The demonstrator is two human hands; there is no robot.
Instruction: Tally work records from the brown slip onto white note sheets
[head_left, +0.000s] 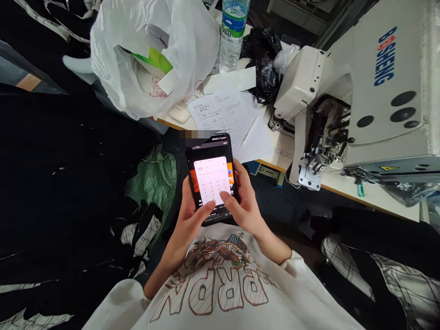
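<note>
Both of my hands hold a black smartphone (210,176) above my lap, its lit screen facing up. A white panel with a keypad-like grid fills the middle of the screen. My left hand (190,220) cradles the phone's lower left edge, with the thumb lying across the bottom of the screen. My right hand (240,199) grips the right edge, and its thumb rests on the lower part of the panel. The fingers behind the phone are hidden.
A white sewing machine marked BOSHENG (347,105) stands on a cream table (373,195) at right. Lined handwritten paper (223,121), a pen (250,130), a water bottle (233,32), and white (154,50) and black (263,64) plastic bags lie beyond the phone. Black plaid-lined garments (68,183) are heaped at left.
</note>
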